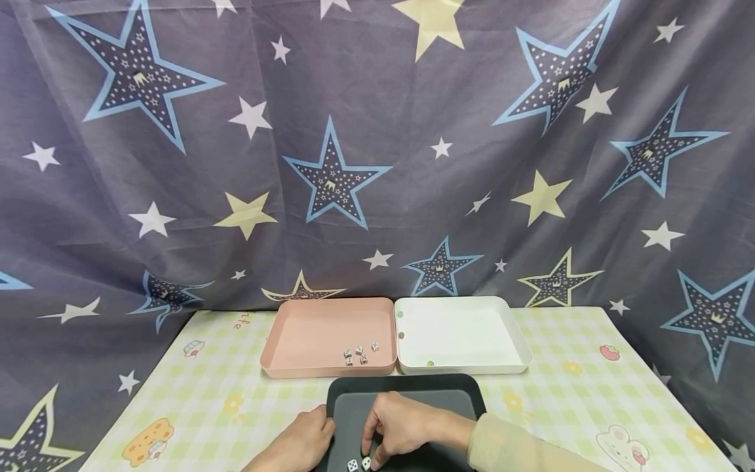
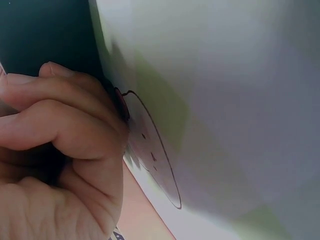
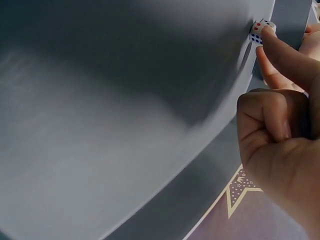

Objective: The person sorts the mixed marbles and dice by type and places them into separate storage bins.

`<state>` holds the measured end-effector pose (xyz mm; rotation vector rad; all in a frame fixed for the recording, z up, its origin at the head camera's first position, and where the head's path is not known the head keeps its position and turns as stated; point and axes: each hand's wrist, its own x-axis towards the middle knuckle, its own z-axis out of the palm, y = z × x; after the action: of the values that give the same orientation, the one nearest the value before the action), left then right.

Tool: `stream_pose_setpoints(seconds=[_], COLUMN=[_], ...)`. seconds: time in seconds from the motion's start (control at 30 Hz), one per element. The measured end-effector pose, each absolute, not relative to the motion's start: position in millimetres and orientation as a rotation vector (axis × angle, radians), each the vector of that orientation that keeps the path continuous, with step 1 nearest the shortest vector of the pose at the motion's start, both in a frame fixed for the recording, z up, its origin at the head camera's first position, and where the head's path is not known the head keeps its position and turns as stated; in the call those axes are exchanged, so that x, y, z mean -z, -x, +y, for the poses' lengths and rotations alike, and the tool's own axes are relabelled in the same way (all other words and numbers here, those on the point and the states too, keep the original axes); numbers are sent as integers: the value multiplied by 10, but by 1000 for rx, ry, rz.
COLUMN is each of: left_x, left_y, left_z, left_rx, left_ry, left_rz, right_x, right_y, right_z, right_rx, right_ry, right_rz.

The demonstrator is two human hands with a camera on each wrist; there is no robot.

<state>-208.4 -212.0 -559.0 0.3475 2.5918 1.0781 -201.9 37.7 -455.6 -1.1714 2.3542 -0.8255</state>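
Observation:
A black tray (image 1: 479, 400) lies at the front of the table. My left hand (image 1: 299, 440) holds its left rim; in the left wrist view that hand's fingers (image 2: 70, 107) curl at the tray's dark edge. My right hand (image 1: 401, 423) reaches down into the tray, thumb and a finger at a white die (image 1: 366, 463). From the right wrist view, a fingertip rests on this die (image 3: 256, 36), which shows red and blue pips, while other fingers are folded in. Just left of it sits another white die (image 1: 352, 465). The tray's near part is out of the head view.
Behind stands a pink tray (image 1: 318, 334) with several dice (image 1: 360, 354) near its right front corner. A white tray (image 1: 466, 331) touches it on the right, with small green and brown pieces (image 1: 430, 363) along its edges. A star-patterned curtain (image 1: 413, 164) hangs behind the checked tablecloth (image 1: 206, 393).

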Motion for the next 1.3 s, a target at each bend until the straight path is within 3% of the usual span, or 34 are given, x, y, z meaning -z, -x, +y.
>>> stream_pose_setpoints(seconds=[0.73, 1.3], left_x=[5544, 5504], left_y=[2080, 2042], left_z=[-2123, -2096], left_rx=[-1080, -988], left_ry=[-332, -343], left_rz=[2580, 2638], right_x=[4543, 4283], right_y=[2005, 2457], right_z=[344, 540], right_rx=[799, 1053], right_ry=[1153, 972], right_rz=[2387, 2488])
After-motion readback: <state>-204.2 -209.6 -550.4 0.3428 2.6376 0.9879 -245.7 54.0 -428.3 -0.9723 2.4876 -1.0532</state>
